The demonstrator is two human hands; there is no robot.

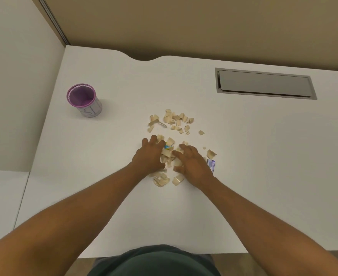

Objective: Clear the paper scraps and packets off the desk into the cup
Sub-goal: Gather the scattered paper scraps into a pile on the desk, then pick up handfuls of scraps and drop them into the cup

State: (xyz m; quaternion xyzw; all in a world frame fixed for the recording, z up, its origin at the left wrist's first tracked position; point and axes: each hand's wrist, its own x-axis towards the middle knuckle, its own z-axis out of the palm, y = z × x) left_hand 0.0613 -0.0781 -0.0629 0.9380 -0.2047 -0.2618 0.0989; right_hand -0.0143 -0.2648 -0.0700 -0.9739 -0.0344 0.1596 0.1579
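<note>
Several torn beige paper scraps (176, 120) lie scattered over the middle of the white desk (263, 156). My left hand (150, 156) and my right hand (192, 164) rest palms down on the nearer part of the pile, fingers spread and curled around scraps between them. A small blue and yellow packet (167, 147) shows between my hands. A blue and white packet (211, 164) lies just right of my right hand. The purple-rimmed mesh cup (83, 100) stands upright at the far left, well apart from the pile.
A grey recessed cable hatch (263, 84) is set in the desk at the back right. Beige partition walls close off the back and left sides. A curved notch cuts into the desk's far edge. A lower white surface adjoins at the left.
</note>
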